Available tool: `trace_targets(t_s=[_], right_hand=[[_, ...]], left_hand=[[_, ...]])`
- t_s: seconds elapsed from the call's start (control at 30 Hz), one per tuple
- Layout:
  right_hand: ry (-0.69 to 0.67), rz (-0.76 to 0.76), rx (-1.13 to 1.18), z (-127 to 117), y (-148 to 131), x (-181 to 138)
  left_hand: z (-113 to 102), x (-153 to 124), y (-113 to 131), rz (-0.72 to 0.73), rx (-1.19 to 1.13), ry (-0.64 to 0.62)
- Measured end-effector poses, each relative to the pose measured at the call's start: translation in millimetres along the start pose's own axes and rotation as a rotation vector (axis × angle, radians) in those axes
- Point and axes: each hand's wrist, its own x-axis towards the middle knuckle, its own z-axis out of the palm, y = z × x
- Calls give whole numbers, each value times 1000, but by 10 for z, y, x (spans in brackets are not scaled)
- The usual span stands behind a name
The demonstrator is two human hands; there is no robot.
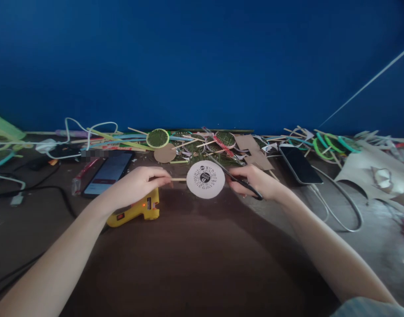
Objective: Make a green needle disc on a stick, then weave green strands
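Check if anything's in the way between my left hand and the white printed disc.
Only the thin stick lies between your left hand and the white printed disc; nothing else visible stands in that gap.

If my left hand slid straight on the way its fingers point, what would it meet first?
Probably the white printed disc: your left hand points along the thin stick toward it, though depth is hard to judge.

We have a round white disc [205, 178], its black-printed face up; a thin pale stick [179, 179] meets the disc's left edge, and a slim dark tool [246, 184] slants past its upper right.
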Motion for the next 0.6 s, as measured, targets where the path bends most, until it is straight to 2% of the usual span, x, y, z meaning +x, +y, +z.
trace_targets(t_s=[0.33,0.6], right_hand=[[-40,-95,76,17,5,0],[-68,-50,47,7,-12,4]], left_hand=[[25,-5,33,42,10,-5],[14,-13,31,21,17,9]])
